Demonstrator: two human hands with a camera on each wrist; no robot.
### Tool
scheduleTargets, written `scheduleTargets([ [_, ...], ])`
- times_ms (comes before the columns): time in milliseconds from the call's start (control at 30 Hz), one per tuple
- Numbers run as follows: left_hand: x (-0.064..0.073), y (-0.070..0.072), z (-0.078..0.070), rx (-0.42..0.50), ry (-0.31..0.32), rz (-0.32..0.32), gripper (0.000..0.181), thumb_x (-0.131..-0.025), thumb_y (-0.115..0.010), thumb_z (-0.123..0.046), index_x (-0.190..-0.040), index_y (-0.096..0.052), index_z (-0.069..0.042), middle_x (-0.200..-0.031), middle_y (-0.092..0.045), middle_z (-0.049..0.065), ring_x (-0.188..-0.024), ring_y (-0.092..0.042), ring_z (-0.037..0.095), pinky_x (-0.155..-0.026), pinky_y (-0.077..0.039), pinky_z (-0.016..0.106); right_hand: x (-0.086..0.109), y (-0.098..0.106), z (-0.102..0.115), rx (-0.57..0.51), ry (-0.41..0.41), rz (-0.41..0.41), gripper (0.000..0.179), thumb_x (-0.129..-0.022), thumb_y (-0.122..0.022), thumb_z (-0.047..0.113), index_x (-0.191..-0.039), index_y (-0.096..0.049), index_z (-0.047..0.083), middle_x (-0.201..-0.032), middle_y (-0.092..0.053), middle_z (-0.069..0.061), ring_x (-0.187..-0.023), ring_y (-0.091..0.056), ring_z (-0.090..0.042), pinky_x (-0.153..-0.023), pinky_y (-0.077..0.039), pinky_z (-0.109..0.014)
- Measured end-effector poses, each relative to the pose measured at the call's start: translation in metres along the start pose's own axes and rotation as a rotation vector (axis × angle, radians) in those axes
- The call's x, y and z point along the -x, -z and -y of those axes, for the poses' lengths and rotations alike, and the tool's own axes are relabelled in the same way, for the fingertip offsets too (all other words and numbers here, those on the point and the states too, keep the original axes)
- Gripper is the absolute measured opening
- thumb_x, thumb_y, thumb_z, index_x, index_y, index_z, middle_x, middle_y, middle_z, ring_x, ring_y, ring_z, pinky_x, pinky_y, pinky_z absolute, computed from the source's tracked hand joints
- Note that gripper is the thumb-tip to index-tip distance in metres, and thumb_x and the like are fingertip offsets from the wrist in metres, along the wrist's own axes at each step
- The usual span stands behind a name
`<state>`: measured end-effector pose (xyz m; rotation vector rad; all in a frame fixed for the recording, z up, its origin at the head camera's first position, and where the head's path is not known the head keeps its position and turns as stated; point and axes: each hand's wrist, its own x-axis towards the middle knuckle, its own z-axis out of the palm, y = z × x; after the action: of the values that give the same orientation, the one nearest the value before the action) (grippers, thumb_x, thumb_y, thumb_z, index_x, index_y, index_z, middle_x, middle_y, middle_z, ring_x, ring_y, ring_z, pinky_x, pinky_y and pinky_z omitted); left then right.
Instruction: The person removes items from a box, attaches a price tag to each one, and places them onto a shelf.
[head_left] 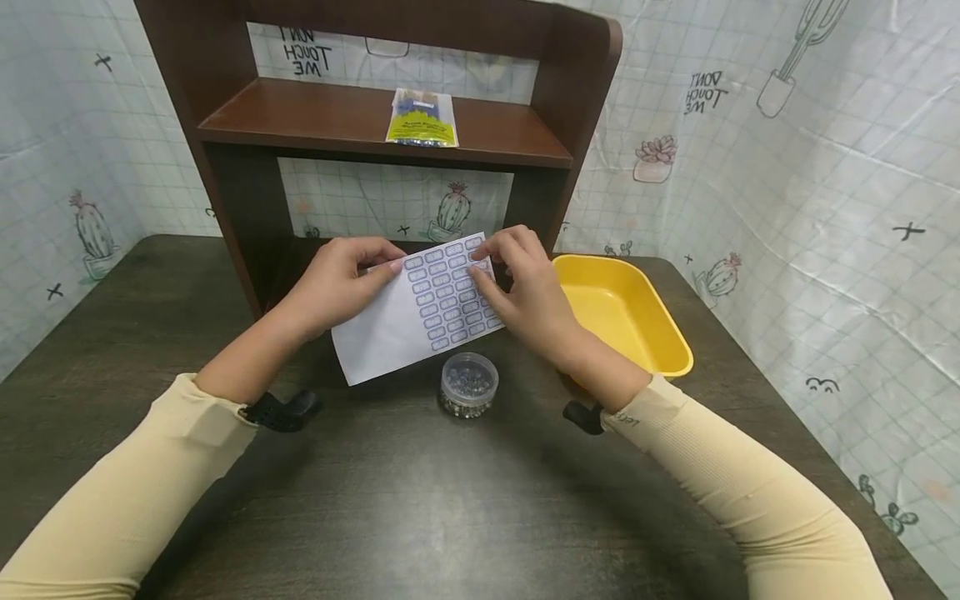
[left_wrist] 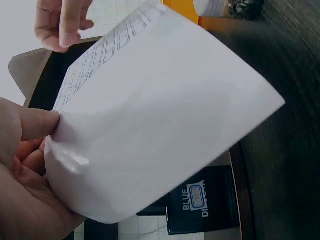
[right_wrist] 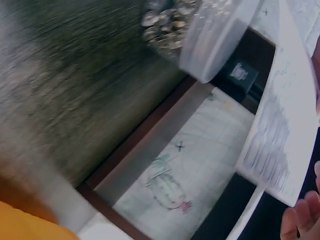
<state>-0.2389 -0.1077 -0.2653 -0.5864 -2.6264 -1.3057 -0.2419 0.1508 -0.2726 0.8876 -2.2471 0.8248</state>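
My left hand [head_left: 341,279] pinches a white sticker sheet [head_left: 382,333] by its upper edge, thumb in front. Rows of blue-outlined labels [head_left: 450,292] cover its right part; the left part is bare. Over the labelled end is my right hand [head_left: 528,287], thumb and forefinger bent, with a small gap between their tips. The left wrist view shows the right fingers [left_wrist: 70,32] just off the sheet's far corner. Below the sheet, a round clear tub [head_left: 468,385] holds small shiny pieces.
A yellow tray [head_left: 622,317] sits on the table behind my right forearm. The brown shelf unit [head_left: 337,121] stands at the back, with a yellow and blue packet [head_left: 422,118] on it. In the left wrist view, a black box [left_wrist: 200,202] bears a small blue-edged label.
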Motion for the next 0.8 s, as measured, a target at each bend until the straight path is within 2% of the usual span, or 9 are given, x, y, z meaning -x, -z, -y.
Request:
scheduleTargets([
  [167,0.000,0.001,-0.003,0.094,0.003,0.050,0.028,-0.107,-0.059,-0.018,-0.127,-0.074,-0.005,-0.120,-0.076,0.016,-0.090,-0.072,0.024,-0.072,-0.056,0.026,-0.006,-0.005,0.010,-0.030,0.021,0.079,0.019,-0.098,-0.073,0.010,-0.114,-0.070,0.000,-0.115,-0.067,-0.014,-0.108,-0.060,-0.027,-0.090,-0.055,-0.036],
  [367,0.001,0.001,-0.006,0.183,-0.046,0.112,0.028,-0.108,-0.058,-0.019,-0.128,-0.073,-0.007,-0.122,-0.075,0.016,-0.092,-0.072,0.022,-0.071,-0.058,0.027,-0.011,-0.012,0.017,-0.069,0.022,0.073,0.020,-0.098,-0.073,0.011,-0.115,-0.072,0.001,-0.116,-0.069,-0.013,-0.107,-0.065,-0.025,-0.090,-0.060,-0.037],
  [633,0.004,0.003,-0.007,0.199,-0.097,0.125,0.026,-0.107,-0.059,-0.015,-0.127,-0.073,-0.007,-0.124,-0.074,0.014,-0.093,-0.071,0.020,-0.074,-0.057,0.026,-0.013,-0.018,0.023,-0.128,0.071,0.048,0.019,-0.096,-0.075,0.008,-0.113,-0.072,-0.002,-0.110,-0.070,-0.015,-0.098,-0.069,-0.025,-0.086,-0.063,-0.039],
  [800,0.006,0.004,-0.006,0.175,-0.109,0.135,0.024,-0.106,-0.060,-0.012,-0.126,-0.074,-0.009,-0.126,-0.074,0.013,-0.097,-0.069,0.021,-0.076,-0.055,0.025,-0.014,-0.018,0.022,-0.178,0.095,0.062,0.014,-0.095,-0.075,0.006,-0.107,-0.073,-0.002,-0.104,-0.072,-0.014,-0.090,-0.068,-0.021,-0.081,-0.061,-0.034],
])
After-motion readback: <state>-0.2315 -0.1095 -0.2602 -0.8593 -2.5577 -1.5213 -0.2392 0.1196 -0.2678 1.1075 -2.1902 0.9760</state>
